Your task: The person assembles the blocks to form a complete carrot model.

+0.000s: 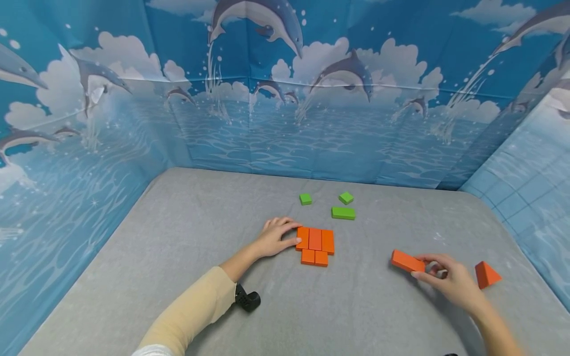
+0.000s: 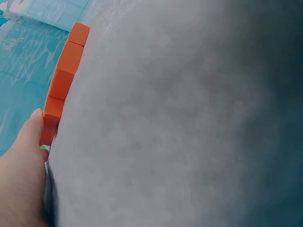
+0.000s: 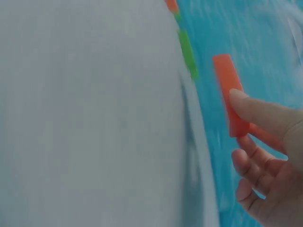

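Several orange rectangular blocks (image 1: 314,239) lie side by side on the grey cloth, with two smaller orange blocks (image 1: 314,257) against their near edge. My left hand (image 1: 275,237) rests at the left side of this group, thumb and forefinger touching the leftmost block. In the left wrist view, the thumb (image 2: 32,130) lies against the end of the orange row (image 2: 66,61). Held off the cloth to the right, an orange rectangular block (image 1: 403,260) is pinched between the thumb and fingers of my right hand (image 1: 454,279). The right wrist view shows the thumb across this block (image 3: 226,75).
Beyond the orange group lie two small green blocks (image 1: 305,199) and a longer green block (image 1: 343,213). An orange triangular block (image 1: 487,275) stands beside my right hand. Dolphin-printed curtains (image 1: 285,133) border the grey cloth surface (image 1: 213,207) at the back and sides.
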Demonstrator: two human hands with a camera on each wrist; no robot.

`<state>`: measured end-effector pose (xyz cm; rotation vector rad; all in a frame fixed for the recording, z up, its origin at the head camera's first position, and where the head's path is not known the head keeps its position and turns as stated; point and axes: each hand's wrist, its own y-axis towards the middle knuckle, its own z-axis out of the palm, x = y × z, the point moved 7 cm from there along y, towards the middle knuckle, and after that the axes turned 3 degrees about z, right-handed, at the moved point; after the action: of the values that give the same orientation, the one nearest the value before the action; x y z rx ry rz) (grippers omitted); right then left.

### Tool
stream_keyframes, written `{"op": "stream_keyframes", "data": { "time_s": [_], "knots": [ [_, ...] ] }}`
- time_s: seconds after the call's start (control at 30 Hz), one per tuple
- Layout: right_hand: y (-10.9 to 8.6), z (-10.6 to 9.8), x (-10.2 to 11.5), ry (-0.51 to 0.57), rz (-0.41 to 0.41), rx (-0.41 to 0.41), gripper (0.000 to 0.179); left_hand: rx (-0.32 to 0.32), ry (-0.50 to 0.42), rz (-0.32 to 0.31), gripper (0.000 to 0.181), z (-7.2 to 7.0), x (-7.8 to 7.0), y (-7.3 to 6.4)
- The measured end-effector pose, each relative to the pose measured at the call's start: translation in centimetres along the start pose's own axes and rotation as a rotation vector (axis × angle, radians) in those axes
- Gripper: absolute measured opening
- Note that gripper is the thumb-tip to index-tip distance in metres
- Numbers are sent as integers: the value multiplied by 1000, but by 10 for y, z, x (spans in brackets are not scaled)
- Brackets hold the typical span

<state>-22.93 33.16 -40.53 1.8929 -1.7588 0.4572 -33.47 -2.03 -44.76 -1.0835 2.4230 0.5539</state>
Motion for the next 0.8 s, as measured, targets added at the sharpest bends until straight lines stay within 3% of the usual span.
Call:
{"op": "stream_keyframes", "data": {
  "time_s": [0.23,0.57,0.8],
  "knots": [
    [11,27,64,78,-143,57,32,-3,-8,5,43,0,0,0],
    [14,83,119,202,-280,209,30,-9,-2,10,43,1,1,1],
    [13,109,141,106,-325,253,33,-14,1,13,43,1,1,0]
  ]
}}
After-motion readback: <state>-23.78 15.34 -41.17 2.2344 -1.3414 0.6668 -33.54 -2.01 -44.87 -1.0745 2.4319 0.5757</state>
